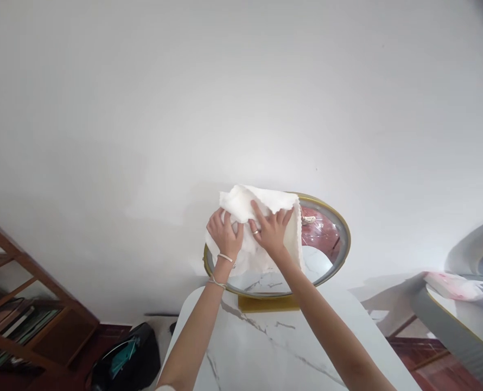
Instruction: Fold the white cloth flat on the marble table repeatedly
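The white, grey-veined table [249, 353] lay nearest, both forearms reaching in over its near part, with a black bag [138, 353] down on the floor beyond its left edge. Toward the table's far edge, between the rounded far corners, stood a gold base [268, 304], and above it an oval, gold-rimmed mirror [321, 231]. A white cloth [252, 252] with a scalloped border covered the mirror's left and middle, its upper part folded over and rumpled. The left hand [225, 236] rested on the cloth's left side, fingers half bent and a little apart, thumb held away from them; whether they pinched any fabric could not be told. The right hand [272, 233], a ring [255, 232] on one digit, was spread wide across the cloth's middle, fingertips touching it without clenching. Behind everything rose the pale wall [241, 108].
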`<action>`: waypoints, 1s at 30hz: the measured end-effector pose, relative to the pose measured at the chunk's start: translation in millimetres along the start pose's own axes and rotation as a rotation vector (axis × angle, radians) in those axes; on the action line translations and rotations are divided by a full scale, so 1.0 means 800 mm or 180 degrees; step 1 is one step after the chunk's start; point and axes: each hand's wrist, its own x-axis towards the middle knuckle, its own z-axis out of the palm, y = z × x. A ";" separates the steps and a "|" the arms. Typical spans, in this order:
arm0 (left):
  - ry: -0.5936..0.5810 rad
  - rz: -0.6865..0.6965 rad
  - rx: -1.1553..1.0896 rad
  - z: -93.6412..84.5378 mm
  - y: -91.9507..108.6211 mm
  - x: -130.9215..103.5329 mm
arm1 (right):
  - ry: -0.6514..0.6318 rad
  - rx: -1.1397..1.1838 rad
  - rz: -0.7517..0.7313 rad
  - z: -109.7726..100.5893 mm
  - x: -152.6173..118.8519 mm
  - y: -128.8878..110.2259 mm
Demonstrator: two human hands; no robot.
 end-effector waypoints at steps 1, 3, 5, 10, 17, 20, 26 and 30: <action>0.0009 0.0095 -0.0007 0.003 0.014 0.008 | 0.0049 -0.0012 0.0102 -0.003 0.004 0.011; -0.0031 0.0265 -0.0050 0.012 0.044 0.022 | 0.0167 -0.0033 0.0325 -0.008 0.010 0.034; -0.0132 0.0441 -0.0132 0.023 0.073 0.033 | 0.0358 -0.0079 0.0537 -0.012 0.014 0.058; -0.0292 0.0744 -0.0310 0.049 0.131 0.039 | 0.0716 -0.0222 0.0800 -0.022 0.009 0.115; -0.0352 0.0839 -0.0452 0.069 0.169 0.018 | 0.0693 -0.0288 0.1059 -0.026 -0.018 0.158; -0.0450 0.1036 -0.0605 0.077 0.179 0.006 | 0.0667 -0.0288 0.1219 -0.026 -0.035 0.168; -0.0895 0.1572 -0.0776 0.089 0.197 -0.038 | 0.0721 -0.0218 0.1634 -0.017 -0.098 0.184; -0.1125 0.1783 -0.0757 0.102 0.198 -0.090 | 0.0517 0.0053 0.1964 -0.007 -0.159 0.190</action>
